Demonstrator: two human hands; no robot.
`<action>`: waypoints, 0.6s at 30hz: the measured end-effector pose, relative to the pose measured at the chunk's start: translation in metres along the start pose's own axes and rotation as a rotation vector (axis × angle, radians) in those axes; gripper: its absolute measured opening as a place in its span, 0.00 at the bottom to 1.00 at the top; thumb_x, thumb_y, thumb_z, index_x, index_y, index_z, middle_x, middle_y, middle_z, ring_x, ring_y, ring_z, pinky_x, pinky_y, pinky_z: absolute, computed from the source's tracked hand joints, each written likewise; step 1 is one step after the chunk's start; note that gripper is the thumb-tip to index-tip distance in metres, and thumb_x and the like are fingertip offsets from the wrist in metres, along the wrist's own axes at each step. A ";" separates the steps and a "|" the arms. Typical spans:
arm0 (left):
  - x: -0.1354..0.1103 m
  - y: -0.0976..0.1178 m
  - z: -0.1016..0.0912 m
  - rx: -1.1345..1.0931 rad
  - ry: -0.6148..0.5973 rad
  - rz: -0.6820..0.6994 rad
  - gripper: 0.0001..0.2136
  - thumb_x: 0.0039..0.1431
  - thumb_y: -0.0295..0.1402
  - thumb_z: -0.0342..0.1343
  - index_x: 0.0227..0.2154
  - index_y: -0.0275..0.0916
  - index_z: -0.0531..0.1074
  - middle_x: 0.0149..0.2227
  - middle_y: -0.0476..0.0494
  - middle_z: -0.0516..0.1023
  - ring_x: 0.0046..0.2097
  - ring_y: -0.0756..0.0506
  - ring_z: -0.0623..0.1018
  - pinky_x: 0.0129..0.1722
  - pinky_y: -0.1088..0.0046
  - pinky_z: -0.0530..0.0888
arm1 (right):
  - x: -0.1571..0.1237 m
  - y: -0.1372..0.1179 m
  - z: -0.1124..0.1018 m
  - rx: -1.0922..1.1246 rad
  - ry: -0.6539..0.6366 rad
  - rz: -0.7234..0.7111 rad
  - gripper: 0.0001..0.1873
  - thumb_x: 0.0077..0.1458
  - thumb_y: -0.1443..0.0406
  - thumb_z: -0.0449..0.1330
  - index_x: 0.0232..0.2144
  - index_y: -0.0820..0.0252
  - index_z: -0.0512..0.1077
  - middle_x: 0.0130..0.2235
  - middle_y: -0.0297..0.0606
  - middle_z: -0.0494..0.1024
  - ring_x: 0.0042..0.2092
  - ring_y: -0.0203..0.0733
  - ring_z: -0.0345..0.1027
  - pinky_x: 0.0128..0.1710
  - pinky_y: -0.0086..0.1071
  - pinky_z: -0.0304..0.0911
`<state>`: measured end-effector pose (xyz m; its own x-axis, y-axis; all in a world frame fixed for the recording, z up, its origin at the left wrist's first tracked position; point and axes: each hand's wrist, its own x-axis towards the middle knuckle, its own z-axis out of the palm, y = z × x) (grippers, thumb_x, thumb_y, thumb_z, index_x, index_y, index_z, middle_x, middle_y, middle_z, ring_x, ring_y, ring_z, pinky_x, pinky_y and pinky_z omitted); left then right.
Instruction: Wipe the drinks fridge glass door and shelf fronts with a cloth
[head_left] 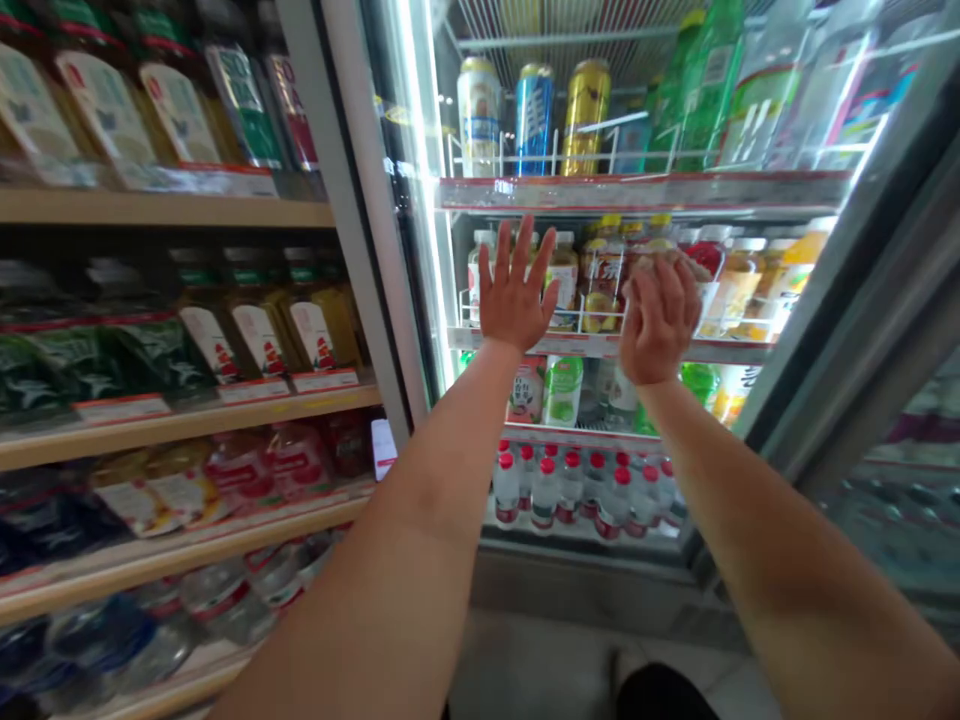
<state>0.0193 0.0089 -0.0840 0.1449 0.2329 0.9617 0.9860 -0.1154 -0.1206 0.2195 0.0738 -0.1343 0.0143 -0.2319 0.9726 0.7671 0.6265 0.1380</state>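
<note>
My left hand point(517, 290) is spread with its palm turned forward, in front of the bottles on the middle shelf of a lit drinks fridge point(645, 190). It holds nothing, and it looks as though it lies flat against the glass. To its right, my right hand point(660, 310) is closed on a crumpled beige cloth point(686, 264), whose edge shows above and beside the fingers. Behind my hands stand bottles with yellow and white caps. I cannot tell for certain whether either hand touches the glass.
Cans point(533, 120) and green bottles point(712, 90) fill the top fridge shelf; red-capped water bottles point(544, 490) stand at the bottom. Left of the metal frame point(352, 200), wooden shelves point(165, 210) hold rows of bottles. A dark door frame point(832, 330) runs along the right.
</note>
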 end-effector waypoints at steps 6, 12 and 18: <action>0.000 -0.002 0.002 -0.117 0.019 -0.008 0.28 0.70 0.36 0.48 0.70 0.40 0.57 0.74 0.43 0.47 0.74 0.38 0.37 0.73 0.48 0.34 | -0.005 -0.008 -0.006 0.003 -0.336 -0.120 0.25 0.69 0.62 0.47 0.64 0.50 0.67 0.66 0.35 0.68 0.71 0.52 0.52 0.68 0.54 0.56; 0.000 -0.003 0.006 -0.136 0.090 0.025 0.27 0.69 0.36 0.48 0.69 0.41 0.58 0.73 0.42 0.51 0.74 0.38 0.40 0.72 0.46 0.37 | 0.010 -0.009 -0.013 0.074 -0.399 -0.121 0.24 0.69 0.65 0.47 0.63 0.50 0.68 0.66 0.36 0.68 0.71 0.48 0.51 0.70 0.51 0.54; -0.004 -0.008 0.007 -0.083 0.133 0.089 0.26 0.71 0.38 0.44 0.69 0.39 0.59 0.72 0.41 0.54 0.74 0.39 0.38 0.72 0.47 0.39 | 0.024 -0.022 -0.010 0.087 -0.323 -0.106 0.28 0.69 0.69 0.44 0.69 0.53 0.58 0.66 0.38 0.67 0.71 0.46 0.51 0.69 0.51 0.57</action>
<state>0.0111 0.0161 -0.0885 0.2137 0.0894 0.9728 0.9587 -0.2106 -0.1913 0.2097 0.0474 -0.1160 -0.2768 -0.0604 0.9590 0.6955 0.6761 0.2433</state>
